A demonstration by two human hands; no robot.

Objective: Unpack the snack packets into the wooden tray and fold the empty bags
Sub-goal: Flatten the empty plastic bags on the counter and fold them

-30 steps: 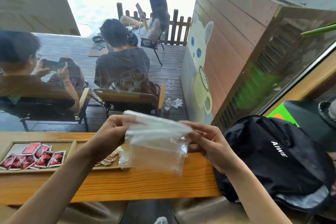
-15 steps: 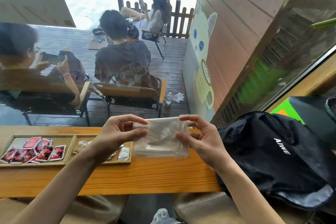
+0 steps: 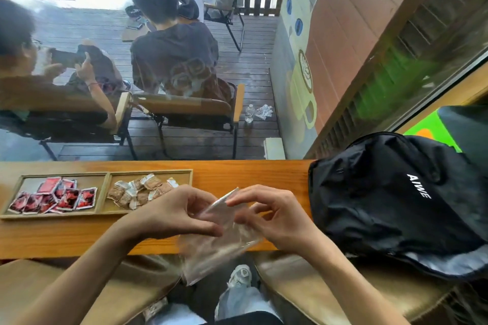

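Plastic bag (image 3: 221, 243) is pinched between both hands, left hand (image 3: 174, 212) and right hand (image 3: 274, 215); wooden tray (image 3: 105, 212) lies left of the grip.

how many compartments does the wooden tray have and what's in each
2. The wooden tray has a left compartment holding red packets and a right compartment holding brown packets; the left hand hides its near right corner.
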